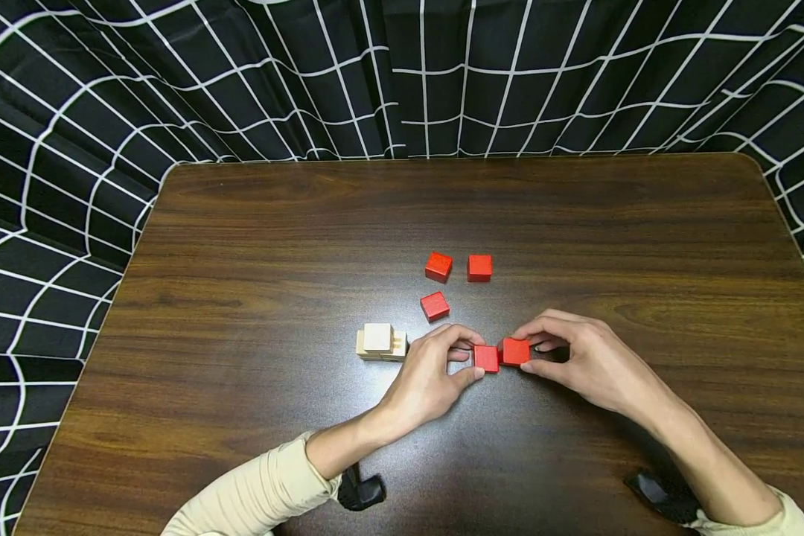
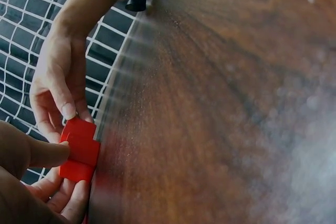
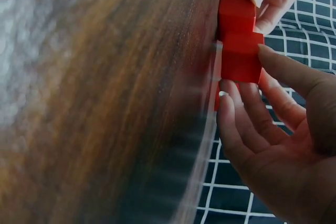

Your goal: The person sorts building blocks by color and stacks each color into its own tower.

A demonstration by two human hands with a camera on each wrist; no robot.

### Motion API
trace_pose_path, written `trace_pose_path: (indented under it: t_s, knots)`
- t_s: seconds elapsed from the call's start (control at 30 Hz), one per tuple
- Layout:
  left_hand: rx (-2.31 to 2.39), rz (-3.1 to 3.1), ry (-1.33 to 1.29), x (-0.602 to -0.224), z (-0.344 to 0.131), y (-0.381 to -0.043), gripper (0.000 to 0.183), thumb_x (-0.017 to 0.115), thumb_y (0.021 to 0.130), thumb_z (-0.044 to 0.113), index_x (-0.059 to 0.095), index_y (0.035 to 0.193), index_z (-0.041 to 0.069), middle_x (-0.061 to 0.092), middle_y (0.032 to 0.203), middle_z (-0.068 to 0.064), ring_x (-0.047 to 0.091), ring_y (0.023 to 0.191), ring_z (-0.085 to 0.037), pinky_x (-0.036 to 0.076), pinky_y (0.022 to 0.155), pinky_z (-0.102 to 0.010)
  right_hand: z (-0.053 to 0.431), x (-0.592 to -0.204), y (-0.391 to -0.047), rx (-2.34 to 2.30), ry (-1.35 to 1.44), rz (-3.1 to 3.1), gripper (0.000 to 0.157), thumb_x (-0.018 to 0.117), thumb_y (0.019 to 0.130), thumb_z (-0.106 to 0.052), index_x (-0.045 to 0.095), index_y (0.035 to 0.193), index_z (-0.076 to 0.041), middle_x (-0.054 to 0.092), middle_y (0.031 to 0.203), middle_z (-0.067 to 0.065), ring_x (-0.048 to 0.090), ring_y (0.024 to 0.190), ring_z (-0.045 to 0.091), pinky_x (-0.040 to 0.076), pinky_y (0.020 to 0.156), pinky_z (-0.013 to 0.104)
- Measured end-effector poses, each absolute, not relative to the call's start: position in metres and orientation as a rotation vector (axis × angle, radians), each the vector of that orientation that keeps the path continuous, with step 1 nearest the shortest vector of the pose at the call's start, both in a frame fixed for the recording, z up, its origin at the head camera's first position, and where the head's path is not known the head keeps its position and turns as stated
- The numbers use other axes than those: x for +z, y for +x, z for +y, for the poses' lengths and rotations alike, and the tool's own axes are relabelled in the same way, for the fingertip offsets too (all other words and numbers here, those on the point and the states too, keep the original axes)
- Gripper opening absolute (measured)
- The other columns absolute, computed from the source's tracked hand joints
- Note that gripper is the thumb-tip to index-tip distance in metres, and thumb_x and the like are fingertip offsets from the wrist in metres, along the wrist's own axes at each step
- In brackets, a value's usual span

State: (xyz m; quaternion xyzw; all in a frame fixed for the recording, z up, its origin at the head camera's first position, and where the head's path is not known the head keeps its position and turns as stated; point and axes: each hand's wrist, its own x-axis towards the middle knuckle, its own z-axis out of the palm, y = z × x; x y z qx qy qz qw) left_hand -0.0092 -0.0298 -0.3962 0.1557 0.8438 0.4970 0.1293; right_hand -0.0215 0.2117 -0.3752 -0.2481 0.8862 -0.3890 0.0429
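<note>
Side by side in front of me, two red cubes are held between my hands. My left hand (image 1: 432,372) pinches the left cube (image 1: 486,359) between thumb and fingers. With thumb and fingertips my right hand (image 1: 586,361) grips the right cube (image 1: 515,352). The two blocks look touching and slightly offset, as the right wrist view shows with the right cube (image 3: 242,59) and left cube (image 3: 236,14). Beyond the left hand lie three more red cubes: one (image 1: 435,306) nearest, one (image 1: 438,266) turned at an angle, another (image 1: 479,268) to its right.
Just left of the left hand stands a small stack of cream blocks (image 1: 378,339). Everything rests on a dark brown wooden table (image 1: 275,223). Black cloth with a white grid (image 1: 348,82) hangs behind and beside it.
</note>
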Motion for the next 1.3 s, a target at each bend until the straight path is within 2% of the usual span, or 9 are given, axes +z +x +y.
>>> trace_pose_path:
  t_s: [0.47,1.3]
  knots:
    - [1.476,2.435,0.462,-0.3968,-0.0297,-0.0086,0.030,0.079,0.083,0.006,0.069,0.111,0.014,0.068,0.108,0.003,0.067,0.096,-0.006,0.052,0.089,-0.017,0.2092,-0.3761,-0.0194,-1.149,-0.713,2.663,0.041,0.088,0.071,-0.001,0.071,0.102,-0.022,0.067,0.097,-0.013,0.068,0.083,0.008,0.058,0.072,0.023]
    - [1.474,2.429,0.418,-0.3961,-0.0296,-0.0080,0.033,0.080,0.083,0.007,0.069,0.113,0.017,0.069,0.109,0.004,0.068,0.096,-0.008,0.053,0.088,-0.020,0.2085,-0.3779,-0.0195,-1.094,-0.755,2.675,0.041,0.088,0.071,-0.004,0.070,0.101,-0.024,0.065,0.097,-0.015,0.065,0.084,0.004,0.057,0.073,0.023]
